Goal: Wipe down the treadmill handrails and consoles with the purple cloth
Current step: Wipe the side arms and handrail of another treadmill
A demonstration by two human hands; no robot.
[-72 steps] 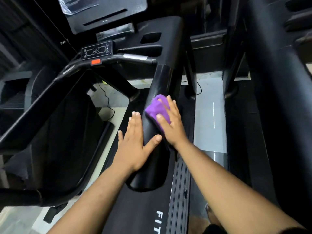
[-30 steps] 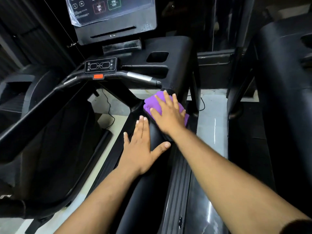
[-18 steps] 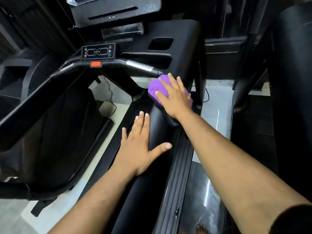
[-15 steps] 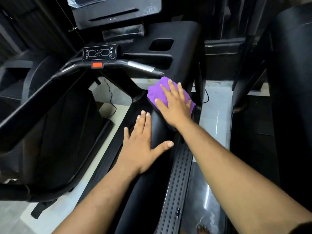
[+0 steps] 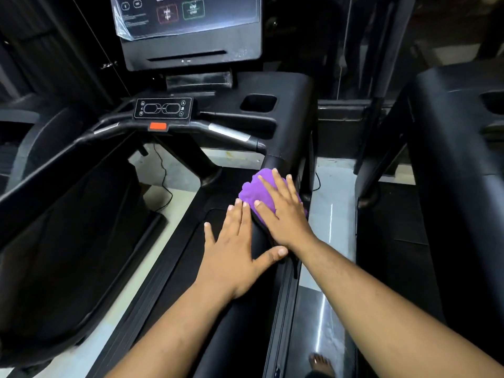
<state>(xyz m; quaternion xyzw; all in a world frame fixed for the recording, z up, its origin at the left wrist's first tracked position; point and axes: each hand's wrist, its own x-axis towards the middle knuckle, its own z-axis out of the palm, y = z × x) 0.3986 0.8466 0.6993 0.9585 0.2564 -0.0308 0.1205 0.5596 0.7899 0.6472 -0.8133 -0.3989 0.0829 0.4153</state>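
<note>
A thick black right handrail [image 5: 259, 241] of the treadmill runs from the console down toward me. The purple cloth [image 5: 252, 190] lies on its upper part. My right hand [image 5: 283, 214] presses flat on the cloth with straight, spread fingers. My left hand [image 5: 234, 252] rests flat on the handrail just below and left of the cloth, thumb stretched across the rail. The console [image 5: 191, 34], with its screen under plastic film, stands at the top. Below it sit a small button panel [image 5: 163, 108] and a red stop button [image 5: 157, 126].
A cup recess [image 5: 258, 102] sits in the console tray. The left handrail [image 5: 62, 162] crosses at the left. Another black treadmill [image 5: 458, 165] stands close on the right, with a strip of grey floor [image 5: 331, 214] between. A bare foot [image 5: 321, 364] shows at the bottom.
My right hand slid the cloth up the handrail to near the console, then back down a little toward my left hand. My left hand stayed flat on the rail.
</note>
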